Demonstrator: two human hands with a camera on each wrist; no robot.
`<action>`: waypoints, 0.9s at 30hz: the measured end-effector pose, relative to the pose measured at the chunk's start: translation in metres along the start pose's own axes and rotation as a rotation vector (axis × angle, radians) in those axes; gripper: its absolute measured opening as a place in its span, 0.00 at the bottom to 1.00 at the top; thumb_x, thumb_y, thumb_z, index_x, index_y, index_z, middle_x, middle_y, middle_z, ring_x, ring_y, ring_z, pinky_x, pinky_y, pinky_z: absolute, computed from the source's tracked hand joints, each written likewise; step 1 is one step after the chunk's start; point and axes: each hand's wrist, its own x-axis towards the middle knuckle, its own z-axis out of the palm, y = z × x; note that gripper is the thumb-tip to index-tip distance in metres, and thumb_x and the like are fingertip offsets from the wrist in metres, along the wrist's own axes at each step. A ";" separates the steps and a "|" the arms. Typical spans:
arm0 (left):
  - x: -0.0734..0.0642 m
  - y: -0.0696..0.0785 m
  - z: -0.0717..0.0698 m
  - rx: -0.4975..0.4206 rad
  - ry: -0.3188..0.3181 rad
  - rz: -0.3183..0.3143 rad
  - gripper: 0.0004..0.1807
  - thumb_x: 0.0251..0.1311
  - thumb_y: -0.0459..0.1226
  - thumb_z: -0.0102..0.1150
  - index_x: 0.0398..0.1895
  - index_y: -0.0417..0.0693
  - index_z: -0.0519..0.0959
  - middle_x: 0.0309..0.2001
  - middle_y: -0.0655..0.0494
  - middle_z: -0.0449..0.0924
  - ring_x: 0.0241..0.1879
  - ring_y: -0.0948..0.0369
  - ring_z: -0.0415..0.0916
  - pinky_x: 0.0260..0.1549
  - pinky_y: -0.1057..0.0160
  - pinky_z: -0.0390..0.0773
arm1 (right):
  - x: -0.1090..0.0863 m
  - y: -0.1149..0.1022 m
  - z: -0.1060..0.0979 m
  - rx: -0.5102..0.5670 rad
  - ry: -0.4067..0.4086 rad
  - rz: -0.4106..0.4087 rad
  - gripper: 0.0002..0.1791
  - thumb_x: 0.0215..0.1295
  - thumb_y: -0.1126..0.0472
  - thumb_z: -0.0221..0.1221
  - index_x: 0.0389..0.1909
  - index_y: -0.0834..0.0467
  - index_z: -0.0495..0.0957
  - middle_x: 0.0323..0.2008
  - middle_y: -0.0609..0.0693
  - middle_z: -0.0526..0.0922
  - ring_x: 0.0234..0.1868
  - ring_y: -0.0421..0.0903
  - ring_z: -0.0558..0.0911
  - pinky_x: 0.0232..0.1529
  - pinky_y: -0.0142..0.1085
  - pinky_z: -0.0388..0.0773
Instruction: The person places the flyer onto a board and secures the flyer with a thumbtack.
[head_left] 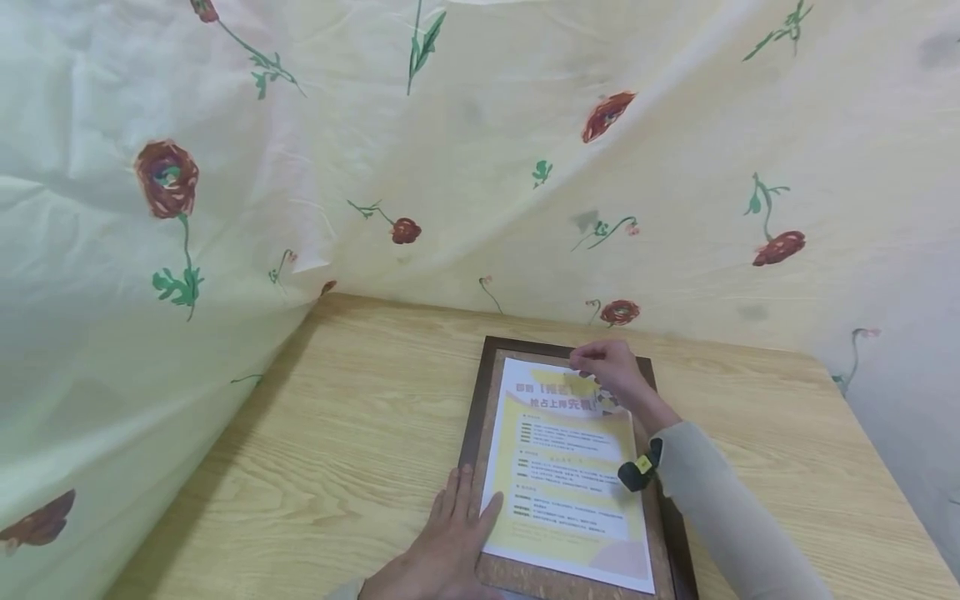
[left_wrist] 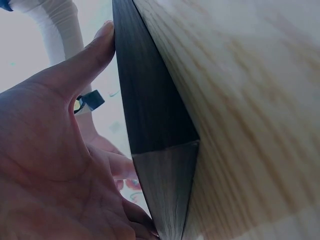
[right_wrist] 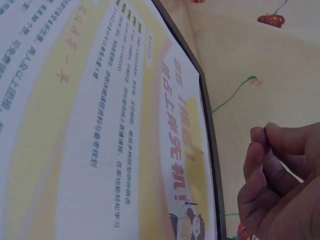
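Note:
A cork board [head_left: 525, 575] in a dark frame [head_left: 475, 425] lies on the wood-grain table, bearing a yellow and white printed sheet [head_left: 573, 500]. My left hand [head_left: 442, 537] rests on the frame's left side near the bottom, its fingers extended. In the left wrist view the thumb lies along the dark frame [left_wrist: 152, 85]. Over the sheet's top edge, my right hand [head_left: 613, 371] has thumb and index fingertips together. The right wrist view shows the other fingers of this hand [right_wrist: 285, 175] curled; no object is visible between the tips.
The wood-grain table [head_left: 337, 442] extends to both sides of the board. A cream curtain [head_left: 450, 167] printed with red flowers hangs behind and to the left. A small black device with a yellow mark [head_left: 639, 471] sits at my right wrist.

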 end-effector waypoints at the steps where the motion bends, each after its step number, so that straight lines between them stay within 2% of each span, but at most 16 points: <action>1: 0.000 0.000 0.000 0.008 0.003 0.004 0.68 0.32 0.66 0.76 0.76 0.42 0.57 0.75 0.26 0.32 0.73 0.31 0.29 0.64 0.31 0.48 | 0.001 0.001 0.000 0.000 0.001 0.004 0.15 0.71 0.62 0.57 0.53 0.67 0.79 0.46 0.59 0.84 0.46 0.54 0.81 0.46 0.46 0.76; 9: 0.001 0.001 0.001 0.032 0.005 0.009 0.67 0.33 0.65 0.76 0.76 0.43 0.57 0.75 0.26 0.31 0.73 0.32 0.29 0.64 0.31 0.50 | 0.006 0.007 0.004 0.006 -0.001 0.049 0.14 0.71 0.61 0.58 0.52 0.65 0.80 0.46 0.58 0.84 0.46 0.54 0.81 0.46 0.45 0.75; 17: 0.002 0.001 0.001 0.017 -0.015 -0.014 0.67 0.33 0.65 0.76 0.76 0.43 0.57 0.75 0.27 0.31 0.73 0.32 0.28 0.65 0.32 0.48 | 0.011 0.013 0.007 -0.009 -0.031 0.053 0.13 0.71 0.62 0.58 0.51 0.65 0.81 0.44 0.57 0.84 0.44 0.52 0.80 0.43 0.41 0.75; 27: 0.002 0.000 0.000 0.033 -0.005 -0.001 0.68 0.31 0.66 0.76 0.75 0.42 0.58 0.74 0.25 0.31 0.72 0.30 0.28 0.63 0.30 0.50 | 0.018 0.021 0.012 -0.045 -0.045 0.057 0.13 0.70 0.62 0.59 0.50 0.65 0.82 0.41 0.55 0.85 0.38 0.49 0.79 0.39 0.38 0.73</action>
